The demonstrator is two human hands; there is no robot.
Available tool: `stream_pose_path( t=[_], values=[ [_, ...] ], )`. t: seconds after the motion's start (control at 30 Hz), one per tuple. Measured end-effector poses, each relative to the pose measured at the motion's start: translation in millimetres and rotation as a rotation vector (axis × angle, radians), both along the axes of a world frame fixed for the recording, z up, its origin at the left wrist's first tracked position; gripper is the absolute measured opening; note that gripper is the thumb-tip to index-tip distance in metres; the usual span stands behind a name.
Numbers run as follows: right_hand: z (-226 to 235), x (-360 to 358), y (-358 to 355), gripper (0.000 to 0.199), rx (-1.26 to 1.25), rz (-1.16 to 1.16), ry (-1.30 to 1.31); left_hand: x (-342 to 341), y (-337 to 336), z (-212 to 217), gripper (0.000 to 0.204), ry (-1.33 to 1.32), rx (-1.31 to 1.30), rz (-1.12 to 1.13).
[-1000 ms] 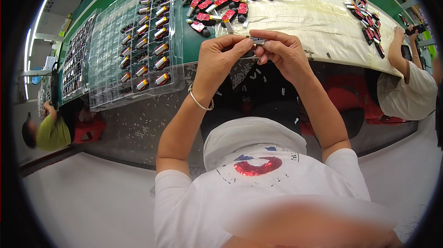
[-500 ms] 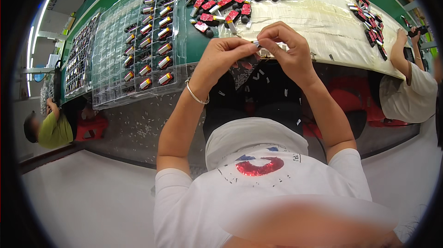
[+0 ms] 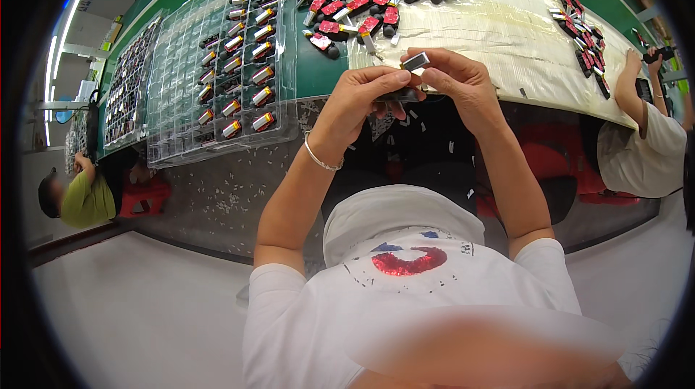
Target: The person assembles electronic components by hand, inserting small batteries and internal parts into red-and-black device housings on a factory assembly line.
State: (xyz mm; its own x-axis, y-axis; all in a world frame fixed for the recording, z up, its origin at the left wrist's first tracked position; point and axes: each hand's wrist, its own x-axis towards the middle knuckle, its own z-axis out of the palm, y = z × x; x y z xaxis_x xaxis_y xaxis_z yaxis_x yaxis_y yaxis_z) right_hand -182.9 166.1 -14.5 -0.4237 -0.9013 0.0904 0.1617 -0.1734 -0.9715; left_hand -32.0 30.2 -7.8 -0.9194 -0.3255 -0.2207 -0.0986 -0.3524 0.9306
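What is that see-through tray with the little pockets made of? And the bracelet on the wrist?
The tray looks like thin clear plastic: you see the green table through it, and its pockets glint. The bracelet on the left hand looks like shiny silvery metal, though coated plastic is possible.

We wear a white short-sleeved T-shirt point(image 3: 405, 295); its sleeves end above the elbows, leaving both forearms bare. On the chest sits a glittery red curved patch point(image 3: 407, 261), with small blue marks above it and specks of dark print around it. A thin silver bangle point(image 3: 321, 160) circles our left wrist; our hands wear no gloves
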Motion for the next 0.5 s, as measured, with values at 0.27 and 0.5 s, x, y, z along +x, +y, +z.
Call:
stream_pose_path(
  t=[0.27,0.5],
  values=[
    [-6.3,6.6,-10.6,0.022,-0.259,-0.052,-0.046,1.8,12.2,0.6,0.03,0.062,0.074,0.119],
    [4.6,9.7,-7.2,0.022,-0.177,-0.214,0.409,8.5,13.6,1.5,0.035,0.143,-0.183,0.259]
  ],
)
